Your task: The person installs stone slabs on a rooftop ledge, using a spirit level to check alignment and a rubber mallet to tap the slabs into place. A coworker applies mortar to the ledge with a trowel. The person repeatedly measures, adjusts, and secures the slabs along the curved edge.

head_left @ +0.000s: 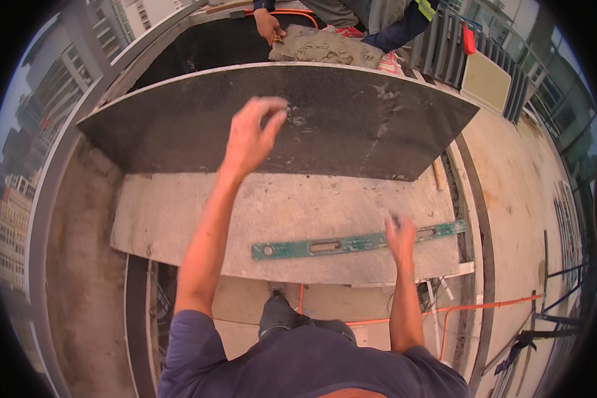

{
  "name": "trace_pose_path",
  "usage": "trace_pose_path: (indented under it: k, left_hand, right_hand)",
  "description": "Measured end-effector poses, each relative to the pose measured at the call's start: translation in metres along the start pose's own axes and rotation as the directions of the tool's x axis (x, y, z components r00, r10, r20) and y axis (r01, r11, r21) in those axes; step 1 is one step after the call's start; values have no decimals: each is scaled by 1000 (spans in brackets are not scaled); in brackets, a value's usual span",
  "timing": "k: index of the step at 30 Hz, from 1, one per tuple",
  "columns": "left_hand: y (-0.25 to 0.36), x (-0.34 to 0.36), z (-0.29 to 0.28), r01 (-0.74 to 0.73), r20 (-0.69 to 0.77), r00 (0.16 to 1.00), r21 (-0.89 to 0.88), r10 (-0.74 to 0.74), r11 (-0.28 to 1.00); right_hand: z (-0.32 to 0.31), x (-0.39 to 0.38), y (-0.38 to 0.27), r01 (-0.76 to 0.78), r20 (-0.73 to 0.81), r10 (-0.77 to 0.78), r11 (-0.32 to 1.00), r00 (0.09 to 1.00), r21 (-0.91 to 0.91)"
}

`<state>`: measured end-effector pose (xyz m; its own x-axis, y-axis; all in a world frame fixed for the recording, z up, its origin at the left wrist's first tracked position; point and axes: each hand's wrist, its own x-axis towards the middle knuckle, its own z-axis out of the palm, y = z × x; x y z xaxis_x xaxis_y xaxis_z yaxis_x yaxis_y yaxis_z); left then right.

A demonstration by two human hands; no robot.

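My left hand [251, 136] is raised in front of a dark grey slab [338, 126] that stands tilted on its long edge. Its fingers are curved, with a gap between thumb and forefinger and nothing seen in it. My right hand [401, 240] hovers over or touches a green spirit level [361, 243]; which of the two I cannot tell. Its slightly blurred fingers look bent and apart. The level lies across a pale grey slab [186, 209] between me and the dark one.
Beyond the dark slab a person's hand [268, 26] is at a board [325, 48] heaped with wet mortar. An orange hose [491, 305] runs across the floor at right. A metal railing [41, 219] borders the left. Grey panels [448, 50] lean at the far right.
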<state>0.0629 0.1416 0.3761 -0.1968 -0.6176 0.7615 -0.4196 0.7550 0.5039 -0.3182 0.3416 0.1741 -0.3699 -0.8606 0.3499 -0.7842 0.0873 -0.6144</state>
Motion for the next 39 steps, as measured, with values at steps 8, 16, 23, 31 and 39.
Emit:
trace_pose_path:
  k: [8,16,23,31,39]
  left_hand:
    - [-93,213,21,-57,656,755,67,-1,996]
    - [-130,243,56,185,859,497,32,-121,982]
    - [-127,257,82,542,912,283,102,-296,834]
    - [-145,256,107,612,930,293,-4,-222,791]
    - [-149,258,114,559,962,187,62,-198,827]
  right_hand:
    - [-3,246,-216,500,-315,-573,817,756,-287]
    - [-23,332,-198,527,1,-567,765,824,-371]
    - [-10,350,-190,545,12,-584,750,811,-375]
    - [-3,346,-160,570,69,-589,736,805,-366]
    - [-25,366,-186,626,403,-492,702,771,-339]
